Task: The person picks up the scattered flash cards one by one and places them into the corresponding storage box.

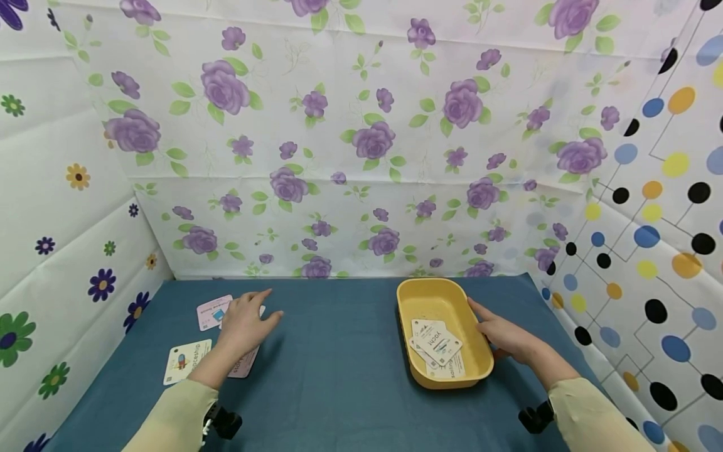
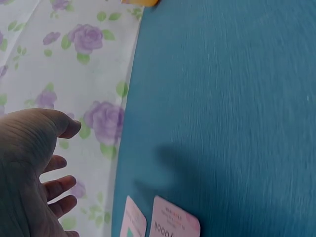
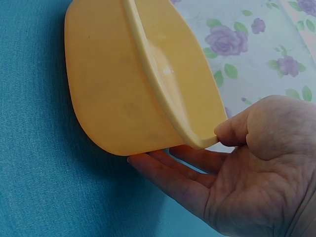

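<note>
Head view: a person's right hand [image 1: 505, 334] is gripping a yellow tub [image 1: 433, 300] by its right side; the tub is sitting right of centre on a blue-covered desk [image 1: 339, 358]. As the right wrist view is showing, the thumb is pressing at the rim while fingers are reaching under the lower edge. Inside, several pale cards are overlapping loosely toward the near end, a "yacht" card [image 1: 440, 344] on top; the far end is showing bare yellow. At left, the left hand [image 1: 245, 323] is hovering, thumb and forefinger spread, holding nothing. Near it, a rocket card [image 1: 183, 362] is lying to the left, a pink card [image 1: 212, 312] farther away, and a second pink card [image 1: 245, 367] partly hidden by the arm. Keeping the tub level should stop its cards sliding; working a fingertip under an edge would probably suit these flat cards best.
</note>
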Demonstrator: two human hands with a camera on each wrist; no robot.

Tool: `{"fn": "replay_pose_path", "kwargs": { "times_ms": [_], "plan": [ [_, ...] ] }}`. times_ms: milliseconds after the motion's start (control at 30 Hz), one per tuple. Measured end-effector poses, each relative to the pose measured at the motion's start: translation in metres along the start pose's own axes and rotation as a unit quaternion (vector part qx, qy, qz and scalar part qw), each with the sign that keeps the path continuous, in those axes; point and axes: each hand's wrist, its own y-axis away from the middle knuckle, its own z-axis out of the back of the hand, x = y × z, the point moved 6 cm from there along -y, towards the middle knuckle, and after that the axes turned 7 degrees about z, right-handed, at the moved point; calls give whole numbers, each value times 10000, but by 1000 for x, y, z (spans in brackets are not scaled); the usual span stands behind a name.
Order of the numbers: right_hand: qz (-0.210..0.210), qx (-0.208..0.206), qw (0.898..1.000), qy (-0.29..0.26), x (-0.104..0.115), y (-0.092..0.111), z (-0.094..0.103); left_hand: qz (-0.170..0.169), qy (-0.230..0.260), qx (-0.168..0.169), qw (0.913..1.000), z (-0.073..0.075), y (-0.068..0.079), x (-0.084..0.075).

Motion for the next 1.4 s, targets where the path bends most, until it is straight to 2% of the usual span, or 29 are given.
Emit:
{"fn": "replay_pose_path", "kwargs": {
  "times_ms": [400,567,767,1067,1400],
  "plan": [
    [22,44,10000,-5,1,2,-2,490,-185,207,9984,2,-7,38],
    [53,33,10000,2,1,3,-1,821,-311,369,9955,2,-10,57],
    [75,28,10000,-6,2,4,-2,1036,-514,457,9922,2,-12,76],
    [74,19,10000,33,0,1,-1,1194,-620,554,9894,0,-10,88],
    [33,19,10000,5,0,2,0,1384,-711,573,9862,-5,-9,93]
  ]
}}
